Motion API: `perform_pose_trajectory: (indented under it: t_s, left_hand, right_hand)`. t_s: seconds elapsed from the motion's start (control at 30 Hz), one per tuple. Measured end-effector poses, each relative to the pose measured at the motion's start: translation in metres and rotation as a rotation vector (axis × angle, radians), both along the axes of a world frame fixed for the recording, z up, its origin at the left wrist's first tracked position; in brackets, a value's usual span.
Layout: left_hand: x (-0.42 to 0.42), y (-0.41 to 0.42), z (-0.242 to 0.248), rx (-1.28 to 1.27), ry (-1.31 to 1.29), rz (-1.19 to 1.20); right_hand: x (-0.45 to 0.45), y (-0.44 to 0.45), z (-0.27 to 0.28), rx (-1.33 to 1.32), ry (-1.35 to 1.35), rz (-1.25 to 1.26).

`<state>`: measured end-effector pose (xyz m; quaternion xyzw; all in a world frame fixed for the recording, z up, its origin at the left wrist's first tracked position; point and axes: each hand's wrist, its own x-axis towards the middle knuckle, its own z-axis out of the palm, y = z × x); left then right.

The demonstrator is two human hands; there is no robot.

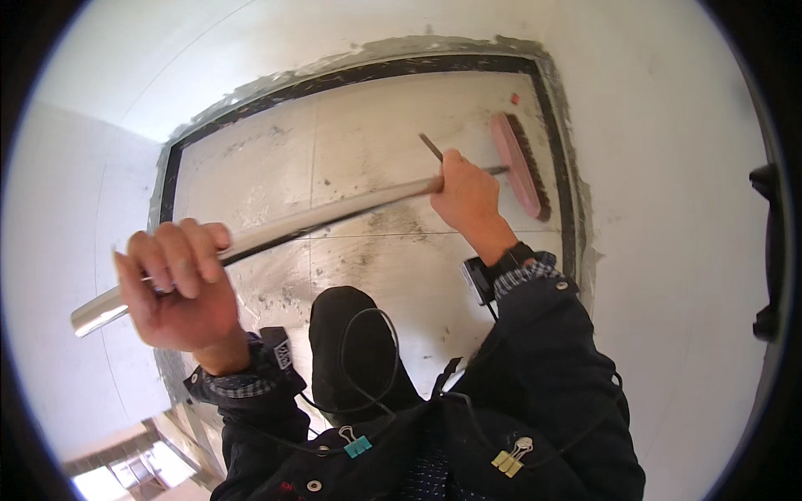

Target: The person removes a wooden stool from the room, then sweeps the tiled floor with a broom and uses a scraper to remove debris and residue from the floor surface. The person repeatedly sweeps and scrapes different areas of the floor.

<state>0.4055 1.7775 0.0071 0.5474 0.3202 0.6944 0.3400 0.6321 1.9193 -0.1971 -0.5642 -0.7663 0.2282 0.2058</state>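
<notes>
A broom lies across the view, its pink head (519, 166) with dark bristles low over the tiled floor at the right. Its pale, shiny handle (338, 210) slants down to the left and is blurred in parts. My right hand (468, 188) grips the handle close to the head. From that same hand sticks up the end of a thin dark strip (431, 146); the rest of it is hidden. Higher up the handle, near its free end, the fingers of my left hand (182, 288) curl around it.
A black border (351, 76) frames the floor (250, 169), with grey mortar smears along white walls (651, 206). Dark grit (395, 222) and a small red scrap (515, 99) lie on the tiles. Cables (396, 351) hang before my dark jacket. A window (135, 470) shows at lower left.
</notes>
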Motion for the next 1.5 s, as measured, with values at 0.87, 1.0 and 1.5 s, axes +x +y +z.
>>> perform_pose_trajectory:
  t_s: [0.87, 1.0, 1.5]
  left_hand:
    - [-0.005, -0.101, 0.055, -0.682, 0.048, 0.109]
    - [-0.028, -0.145, 0.089, -0.796, 0.077, 0.263]
    - [-0.057, -0.236, 0.207, -0.719, 0.677, 0.554]
  right_hand:
    - [-0.101, -0.117, 0.112, -1.121, 0.664, -0.580]
    - [-0.150, -0.164, 0.110, -1.250, 0.534, -0.382]
    - [-0.299, -0.316, 0.219, -1.790, 0.897, -0.089]
